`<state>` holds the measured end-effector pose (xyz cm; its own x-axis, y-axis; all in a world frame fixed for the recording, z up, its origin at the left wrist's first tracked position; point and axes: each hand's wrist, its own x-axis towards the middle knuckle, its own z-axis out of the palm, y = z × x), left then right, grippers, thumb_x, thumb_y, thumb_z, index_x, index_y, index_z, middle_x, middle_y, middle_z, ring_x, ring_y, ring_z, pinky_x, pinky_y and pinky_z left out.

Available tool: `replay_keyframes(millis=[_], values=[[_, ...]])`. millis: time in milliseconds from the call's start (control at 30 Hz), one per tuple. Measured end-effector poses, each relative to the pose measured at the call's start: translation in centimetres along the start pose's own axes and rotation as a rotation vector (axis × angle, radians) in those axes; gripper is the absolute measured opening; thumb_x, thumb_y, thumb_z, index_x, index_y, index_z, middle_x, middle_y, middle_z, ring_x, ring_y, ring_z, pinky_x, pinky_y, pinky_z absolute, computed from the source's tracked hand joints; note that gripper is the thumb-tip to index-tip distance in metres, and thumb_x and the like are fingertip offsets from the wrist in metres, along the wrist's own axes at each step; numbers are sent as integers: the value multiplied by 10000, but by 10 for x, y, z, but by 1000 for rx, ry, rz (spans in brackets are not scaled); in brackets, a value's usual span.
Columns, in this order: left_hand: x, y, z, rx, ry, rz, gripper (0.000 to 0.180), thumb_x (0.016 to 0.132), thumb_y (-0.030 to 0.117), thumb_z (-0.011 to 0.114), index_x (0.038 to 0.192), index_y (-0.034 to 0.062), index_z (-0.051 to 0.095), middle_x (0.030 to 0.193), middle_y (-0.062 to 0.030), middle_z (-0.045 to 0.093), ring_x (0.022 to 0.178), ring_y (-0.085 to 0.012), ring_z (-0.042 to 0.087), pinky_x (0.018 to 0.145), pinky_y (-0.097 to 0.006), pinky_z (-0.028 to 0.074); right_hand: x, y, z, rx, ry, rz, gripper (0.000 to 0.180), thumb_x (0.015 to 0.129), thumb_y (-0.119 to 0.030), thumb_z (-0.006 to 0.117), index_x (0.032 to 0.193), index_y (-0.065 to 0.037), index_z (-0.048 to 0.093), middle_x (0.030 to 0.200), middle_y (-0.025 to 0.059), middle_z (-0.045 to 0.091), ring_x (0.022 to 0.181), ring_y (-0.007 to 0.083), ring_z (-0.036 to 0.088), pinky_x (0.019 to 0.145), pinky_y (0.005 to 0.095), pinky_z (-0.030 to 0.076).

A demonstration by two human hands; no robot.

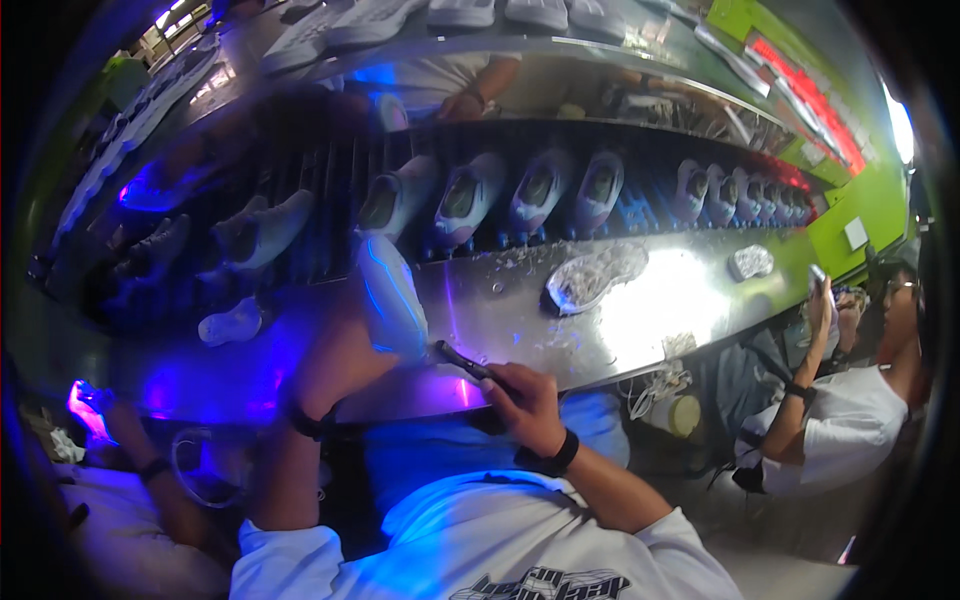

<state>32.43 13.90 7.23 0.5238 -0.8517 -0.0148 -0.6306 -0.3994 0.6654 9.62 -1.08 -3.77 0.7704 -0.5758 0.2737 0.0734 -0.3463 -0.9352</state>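
Observation:
My left hand [335, 350] holds a white shoe sole [390, 295] upright over the steel workbench [520, 310], its surface glowing blue under violet light. My right hand [525, 405] grips a dark pen-like tool [465, 362] whose tip touches the sole's lower edge. Both wrists carry dark bands. A second sole [595, 275] lies flat on the bench to the right, and a smaller one [750, 262] lies farther right.
A conveyor rack behind the bench carries a row of white shoes [540, 190]. A person in a white shirt [835, 440] sits at my right, another person's arm [120, 440] is at my left, and a hand [465, 100] works across the line.

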Motion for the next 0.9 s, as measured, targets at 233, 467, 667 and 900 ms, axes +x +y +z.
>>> replay_keyframes(millis=[233, 467, 667, 900], values=[[-15, -47, 14, -295, 142, 44, 1041, 698, 46, 905, 1582, 12, 356, 1479, -154, 542, 1364, -250, 544, 1151, -394, 439, -4, -42, -34, 26, -102, 311, 279, 987, -225, 728, 1104, 27, 756, 828, 157, 722, 709, 146, 650, 620, 337, 487], [-65, 6, 45, -957, 15, -134, 1027, 798, 39, 758, 1669, 21, 213, 1529, -109, 513, 1354, -208, 542, 1154, -362, 409, 11, -88, -56, -92, -61, 86, 225, 989, -189, 702, 1061, 21, 742, 799, 192, 685, 666, 292, 657, 619, 387, 488], [-78, 36, 45, -1033, -72, -200, 1006, 771, 116, 772, 1637, -21, 280, 1510, -127, 527, 1356, -215, 539, 1163, -369, 393, -2, -90, -65, -172, -87, 28, 175, 958, -139, 710, 1046, 11, 734, 721, 169, 623, 592, 296, 611, 558, 387, 441], [-83, 47, 45, -882, -48, -93, 1017, 734, 201, 798, 1608, -43, 338, 1514, -131, 521, 1375, -226, 514, 1186, -371, 359, 1, -103, -72, -290, 27, -27, 151, 936, -126, 732, 1040, -17, 745, 693, 141, 600, 539, 272, 594, 505, 378, 415]])
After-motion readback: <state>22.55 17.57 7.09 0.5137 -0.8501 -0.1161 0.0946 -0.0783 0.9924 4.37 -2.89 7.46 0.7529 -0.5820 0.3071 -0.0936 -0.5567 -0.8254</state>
